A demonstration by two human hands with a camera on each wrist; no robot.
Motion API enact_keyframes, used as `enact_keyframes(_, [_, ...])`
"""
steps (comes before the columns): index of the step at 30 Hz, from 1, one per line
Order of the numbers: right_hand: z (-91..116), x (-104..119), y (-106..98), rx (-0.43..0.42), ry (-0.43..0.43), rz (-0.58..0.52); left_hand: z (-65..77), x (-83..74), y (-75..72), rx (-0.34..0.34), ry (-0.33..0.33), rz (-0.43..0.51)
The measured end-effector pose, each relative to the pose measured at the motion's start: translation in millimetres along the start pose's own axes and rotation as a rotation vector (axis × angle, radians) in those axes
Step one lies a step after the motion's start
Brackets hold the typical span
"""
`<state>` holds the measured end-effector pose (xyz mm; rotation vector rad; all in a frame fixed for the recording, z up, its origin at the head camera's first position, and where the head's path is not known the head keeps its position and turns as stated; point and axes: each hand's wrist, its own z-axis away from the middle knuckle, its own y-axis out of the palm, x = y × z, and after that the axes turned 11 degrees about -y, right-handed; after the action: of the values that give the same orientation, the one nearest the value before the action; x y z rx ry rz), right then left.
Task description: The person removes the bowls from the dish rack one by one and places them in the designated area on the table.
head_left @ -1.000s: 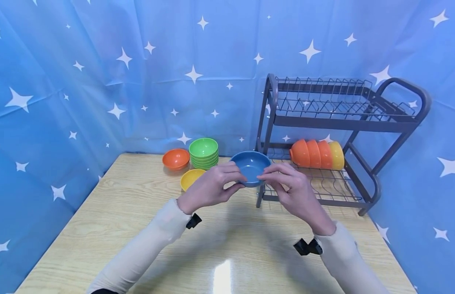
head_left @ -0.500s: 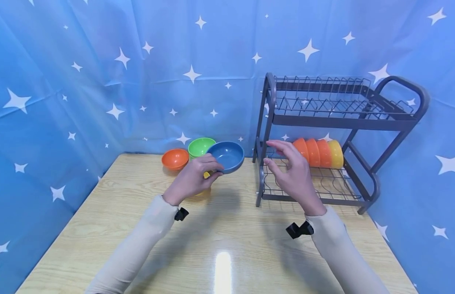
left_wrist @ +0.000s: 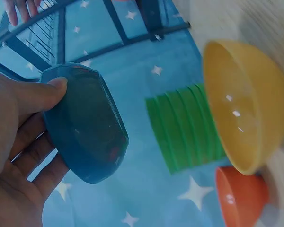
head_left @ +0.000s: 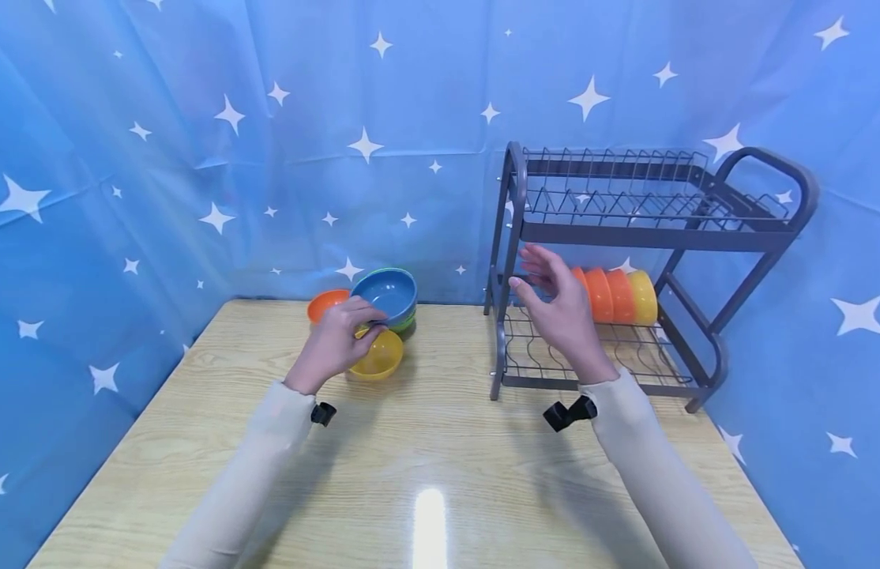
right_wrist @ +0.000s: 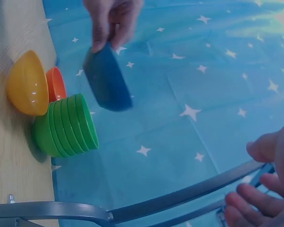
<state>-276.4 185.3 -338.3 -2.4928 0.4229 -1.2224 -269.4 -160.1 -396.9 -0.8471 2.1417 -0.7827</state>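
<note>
Your left hand (head_left: 335, 338) pinches blue bowl (head_left: 390, 291) one-sided, likely freeing its base; green stack (right_wrist: 68, 128) lower, back edge of tabletop (head_left: 440, 427); right hand (head_left: 559, 314) empty.

A glossy blue bowl (head_left: 392, 294), opening upward, slightly tilted, is held aloft near stacked green bowls (right_wrist: 68, 126).

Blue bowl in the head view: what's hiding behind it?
Behind the blue bowl is a stack of green bowls, its edges peeking out; the wrist views show a gap between. What's inside the top one is covered there.
</note>
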Motion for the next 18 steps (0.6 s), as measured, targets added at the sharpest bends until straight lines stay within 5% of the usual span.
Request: enact_keyframes(18, [-26, -7, 4, -0.029, 0.195, 0.017, 38.4, 56.3, -19.1, -0.081, -0.192, -0.122])
